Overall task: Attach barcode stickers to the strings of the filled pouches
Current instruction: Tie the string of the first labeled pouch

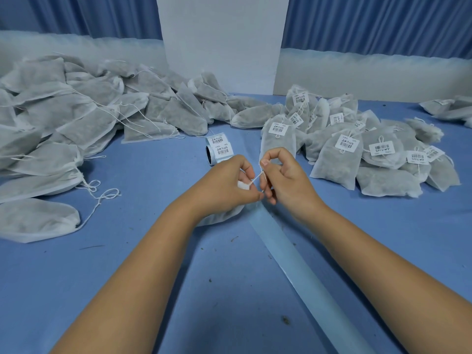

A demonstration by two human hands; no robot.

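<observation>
Our left hand (227, 182) grips the pouch (222, 217) by its neck while our right hand (283, 180) pinches its string (256, 178), drawn taut between them; the sticker roll (219, 148) lies just beyond, nearer the left.

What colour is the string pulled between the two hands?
White. The thin string shows best in the head view.

Filled white mesh pouch (224, 215) flat at table centre, mostly hidden; its thin white string (256, 178) taut above. Roll of white barcode stickers (217, 149) on its rim just beyond. Heap of unstickered pouches (76, 111) along left edge. Heap of stickered pouches (339, 159) toward far right.
</observation>
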